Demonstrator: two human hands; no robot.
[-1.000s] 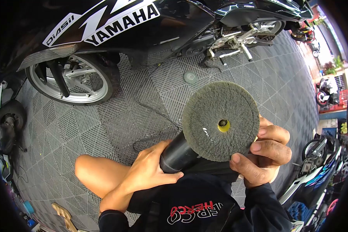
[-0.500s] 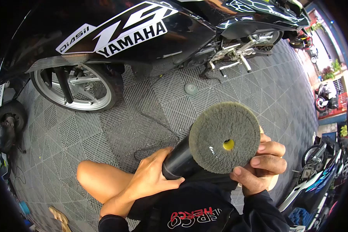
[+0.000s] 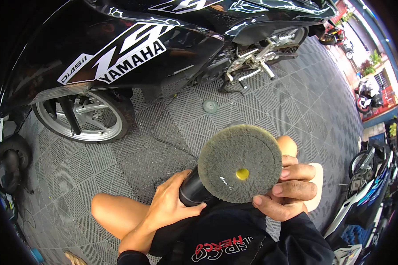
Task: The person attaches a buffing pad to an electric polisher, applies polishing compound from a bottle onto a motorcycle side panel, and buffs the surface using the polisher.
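Observation:
A round grey foam pad (image 3: pixel 225 154) with a yellow centre hole and a small white smear faces up on the head of a black polisher (image 3: pixel 193 190). My left hand (image 3: pixel 170 201) is wrapped round the polisher's black body, its thumb lying along the near side. At the pad's right edge, the fingertips and thumb of my right hand (image 3: pixel 292 190) hold the rim. The pad hides most of the tool's head.
Ahead stands a black motorcycle (image 3: pixel 177 75) with Yamaha lettering and a silver front wheel (image 3: pixel 82 117). A pale green disc (image 3: pixel 210 106) lies on the grey tiled floor (image 3: pixel 296 106). More motorcycles (image 3: pixel 362 194) stand at the right; a sandal (image 3: pixel 75 258) is at lower left.
The pad and polisher have moved down and then slightly left in view, with both hands still on them. The motorcycle has shifted in view as the camera moved.

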